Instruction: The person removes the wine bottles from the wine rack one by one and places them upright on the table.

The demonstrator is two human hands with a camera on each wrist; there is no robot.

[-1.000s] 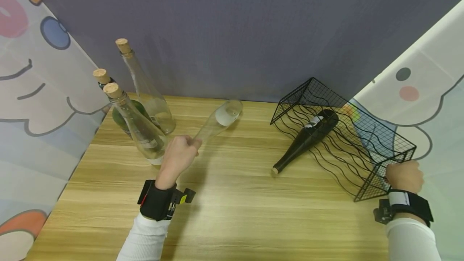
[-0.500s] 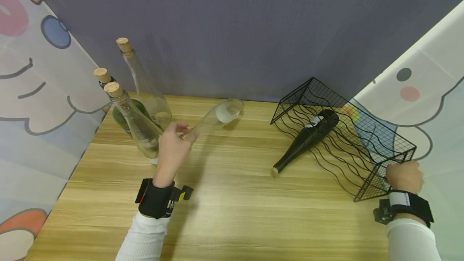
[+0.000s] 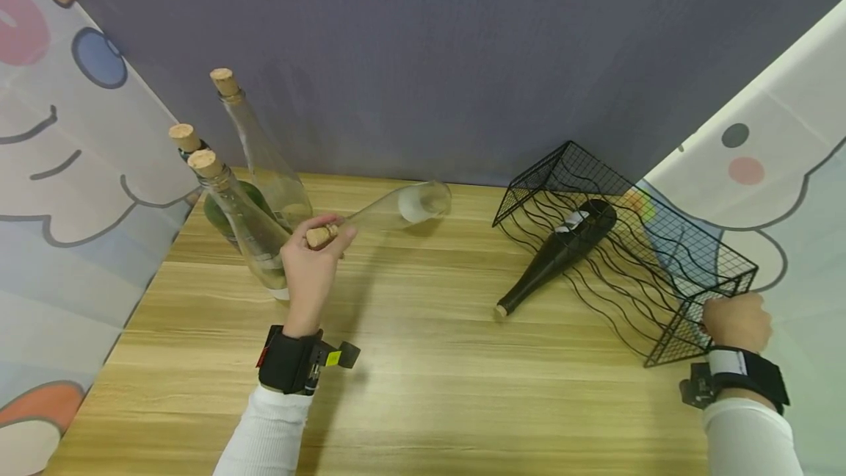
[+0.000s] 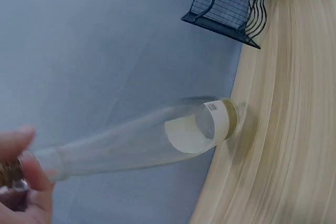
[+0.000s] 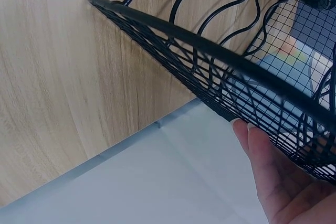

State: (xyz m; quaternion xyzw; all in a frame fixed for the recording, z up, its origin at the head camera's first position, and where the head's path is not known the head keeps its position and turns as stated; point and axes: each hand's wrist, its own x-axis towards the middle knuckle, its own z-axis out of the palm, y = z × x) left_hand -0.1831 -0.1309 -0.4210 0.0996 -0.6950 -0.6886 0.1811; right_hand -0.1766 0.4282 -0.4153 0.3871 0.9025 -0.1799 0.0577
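Observation:
My left hand [image 3: 309, 263] pinches a clear glass bottle [image 3: 383, 213] by its corked neck. The bottle leans over, its base toward the back wall and its cork [image 3: 321, 236] showing between thumb and fingers. In the left wrist view the bottle's base, with a white label [image 4: 191, 135], is low by the wooden surface. My right hand [image 3: 736, 322] grips the right end of a black wire wine rack [image 3: 684, 329]; in the right wrist view fingers [image 5: 260, 153] lie against its mesh side. A dark corked bottle [image 3: 568, 244] lies in the rack, neck pointing to the front.
Several corked bottles stand at the left: a clear one [image 3: 274, 178] at the back, another clear one [image 3: 254, 233] in front, and a green one [image 3: 221, 215] partly hidden. A grey panel [image 3: 410, 65] closes off the back of the wooden table [image 3: 463, 395].
My left hand has turned and shifted slightly, bringing the cork into sight, and the clear bottle tips flatter with its base farther right. The right hand and rack stay put.

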